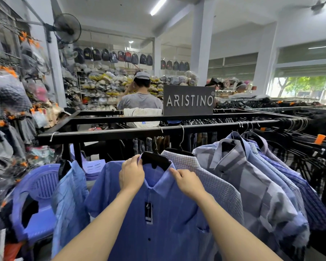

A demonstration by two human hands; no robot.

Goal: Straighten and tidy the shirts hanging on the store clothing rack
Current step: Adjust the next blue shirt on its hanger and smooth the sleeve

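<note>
Shirts feel light and floppy; I've got both hands, left hand point(131, 174) and right hand point(188, 181), fingers pinching the blue shirt's point(158, 223) collar beside the hanger point(154, 160).

Shirts point(233, 185) hang along the rack point(120, 133), a chair point(38, 194) left of them; behind the rack stands a sign point(188, 100), beyond it probably backpacks point(113, 56).

The single head-worn wide-angle view looks forward and slightly down from close above the fingers point(135, 162) at the blue shirt point(158, 213) collar, with the black rack rail point(120, 131) just beyond them and the shop receding far behind.
</note>
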